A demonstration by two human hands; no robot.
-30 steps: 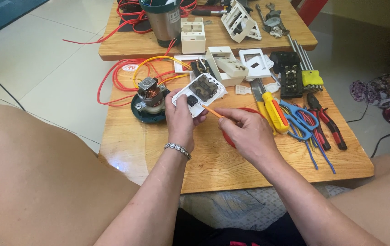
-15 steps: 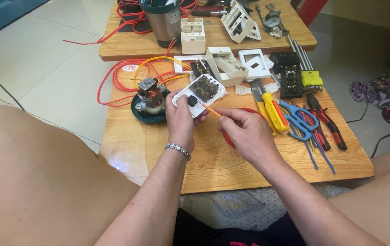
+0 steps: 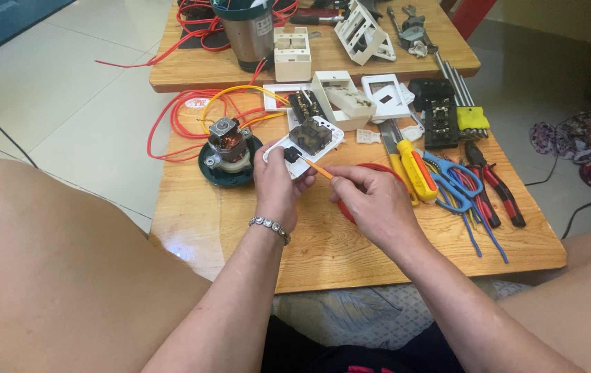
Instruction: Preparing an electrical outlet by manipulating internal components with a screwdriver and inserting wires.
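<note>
My left hand [image 3: 276,181] grips a white switch plate [image 3: 307,145] above the table [image 3: 309,255], beside the small motor [image 3: 228,155]. My right hand [image 3: 371,204] pinches an orange screwdriver [image 3: 317,169], its tip touching the plate

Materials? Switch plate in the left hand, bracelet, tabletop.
Switch plate: likely moulded plastic, white, smooth, with dark inserts.
Bracelet: looks like metal, silvery links catching light; could be plated.
Tabletop: wood or wood veneer, visible grain under a glossy varnish.

head cam | looks steeply down, forward | close over low wooden table [image 3: 351,255] | single view
</note>
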